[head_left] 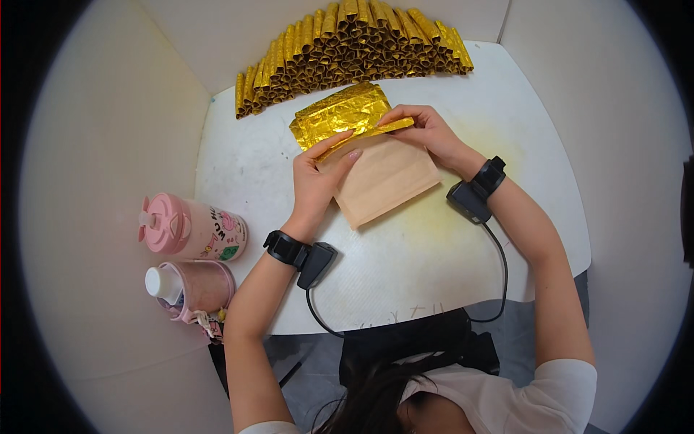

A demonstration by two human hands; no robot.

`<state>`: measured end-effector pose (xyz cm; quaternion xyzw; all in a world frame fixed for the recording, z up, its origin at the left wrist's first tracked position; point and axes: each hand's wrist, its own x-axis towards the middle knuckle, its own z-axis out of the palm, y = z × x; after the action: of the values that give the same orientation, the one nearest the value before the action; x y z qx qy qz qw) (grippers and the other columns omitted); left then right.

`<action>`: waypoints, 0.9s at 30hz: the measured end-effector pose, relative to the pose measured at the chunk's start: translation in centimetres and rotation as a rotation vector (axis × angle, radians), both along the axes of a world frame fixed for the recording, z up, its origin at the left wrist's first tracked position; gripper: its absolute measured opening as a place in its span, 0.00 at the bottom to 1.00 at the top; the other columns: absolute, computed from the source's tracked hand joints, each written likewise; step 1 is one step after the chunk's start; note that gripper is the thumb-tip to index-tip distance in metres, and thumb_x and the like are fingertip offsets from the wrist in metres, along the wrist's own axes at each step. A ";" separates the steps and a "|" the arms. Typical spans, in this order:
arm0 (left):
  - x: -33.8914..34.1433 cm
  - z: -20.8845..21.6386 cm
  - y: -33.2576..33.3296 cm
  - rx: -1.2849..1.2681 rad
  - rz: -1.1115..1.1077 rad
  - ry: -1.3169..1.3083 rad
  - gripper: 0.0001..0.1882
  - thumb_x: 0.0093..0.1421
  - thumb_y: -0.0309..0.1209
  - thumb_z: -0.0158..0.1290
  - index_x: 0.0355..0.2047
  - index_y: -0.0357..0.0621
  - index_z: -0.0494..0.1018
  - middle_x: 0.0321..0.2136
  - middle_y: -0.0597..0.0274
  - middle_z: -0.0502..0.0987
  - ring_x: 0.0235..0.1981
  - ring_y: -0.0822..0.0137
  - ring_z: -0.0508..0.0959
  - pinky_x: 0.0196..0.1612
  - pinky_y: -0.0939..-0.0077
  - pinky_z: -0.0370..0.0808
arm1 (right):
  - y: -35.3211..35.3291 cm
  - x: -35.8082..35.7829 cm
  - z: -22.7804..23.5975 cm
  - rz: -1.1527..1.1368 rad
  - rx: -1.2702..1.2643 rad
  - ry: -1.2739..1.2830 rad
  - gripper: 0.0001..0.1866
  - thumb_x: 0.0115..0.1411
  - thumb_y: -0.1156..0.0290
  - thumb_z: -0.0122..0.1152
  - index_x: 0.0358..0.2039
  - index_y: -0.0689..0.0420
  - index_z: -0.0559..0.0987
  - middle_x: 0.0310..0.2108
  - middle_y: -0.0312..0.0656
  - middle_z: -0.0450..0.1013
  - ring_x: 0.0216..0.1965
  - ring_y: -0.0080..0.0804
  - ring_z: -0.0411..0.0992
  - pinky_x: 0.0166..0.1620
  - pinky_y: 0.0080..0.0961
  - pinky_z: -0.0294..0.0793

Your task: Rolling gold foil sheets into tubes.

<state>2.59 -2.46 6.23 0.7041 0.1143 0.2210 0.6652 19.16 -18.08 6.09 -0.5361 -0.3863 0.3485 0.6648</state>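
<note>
A sheet of gold foil paper (340, 112) with a tan back (383, 181) lies on the white table (448, 246). Both hands fold its upper edge into a narrow gold strip (376, 130). My left hand (318, 177) presses on the fold at the sheet's left side, fingers flat on the tan back. My right hand (426, 130) pinches the gold strip at its right end. Each wrist carries a black band with a small black device and a cable.
A long curved row of several rolled gold paper pieces (347, 47) lies along the table's far edge. Two pink bottles (191, 228) (191, 289) lie on the left, beside the table. White walls enclose the table on three sides.
</note>
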 end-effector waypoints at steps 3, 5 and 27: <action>0.0 -0.5 0.5 -0.041 -0.030 -0.020 0.16 0.55 0.20 0.56 0.45 0.37 0.76 0.42 0.58 0.78 0.41 0.74 0.76 0.45 0.80 0.73 | -0.2 0.6 -0.1 0.062 0.018 0.032 0.12 0.53 0.84 0.51 0.36 0.60 0.79 0.41 0.40 0.76 0.39 0.21 0.73 0.45 0.18 0.72; 0.1 -0.7 0.8 -0.063 -0.048 -0.022 0.15 0.55 0.19 0.55 0.45 0.37 0.76 0.44 0.57 0.77 0.42 0.73 0.76 0.46 0.80 0.73 | -0.1 1.0 -0.1 0.089 0.049 0.002 0.11 0.53 0.84 0.50 0.35 0.60 0.79 0.42 0.41 0.76 0.40 0.21 0.73 0.45 0.18 0.72; -0.1 -0.2 -0.5 0.177 -0.159 0.091 0.15 0.55 0.28 0.60 0.43 0.38 0.78 0.44 0.55 0.78 0.45 0.73 0.75 0.50 0.79 0.70 | -0.2 1.2 -0.1 0.021 -0.018 -0.113 0.13 0.53 0.81 0.60 0.40 0.60 0.79 0.43 0.41 0.75 0.46 0.24 0.72 0.49 0.21 0.72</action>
<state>2.49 -2.99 6.06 0.7761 0.0683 0.1448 0.6100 20.37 -18.26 6.02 -0.5567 -0.4257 0.3283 0.6333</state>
